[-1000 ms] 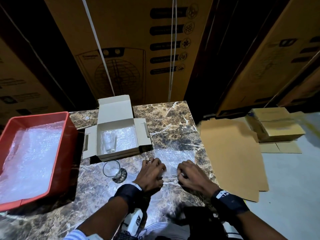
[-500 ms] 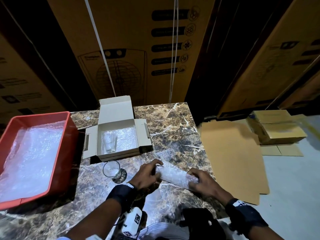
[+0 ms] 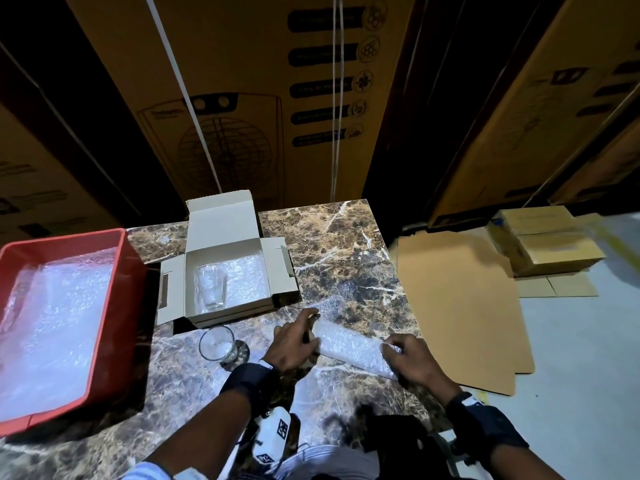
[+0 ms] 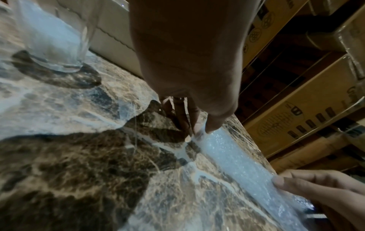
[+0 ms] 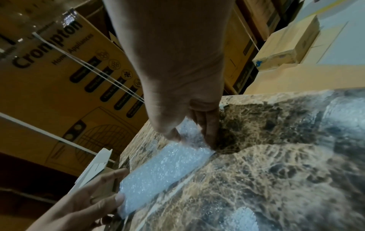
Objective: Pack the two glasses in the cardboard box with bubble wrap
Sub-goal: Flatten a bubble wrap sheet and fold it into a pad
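From the head view a folded strip of bubble wrap lies on the marble surface near the open cardboard box, the left hand pinching one end and the right hand the other, while each wrist view shows thumb and fingertips pinching the strip's ends.

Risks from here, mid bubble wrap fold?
1. The loose glass stands on the table right beside the left hand; a stray wrist move could tip it.
2. Both hands, the right hand at the other end, only pinch the folded bubble wrap by its ends; it may spring open.
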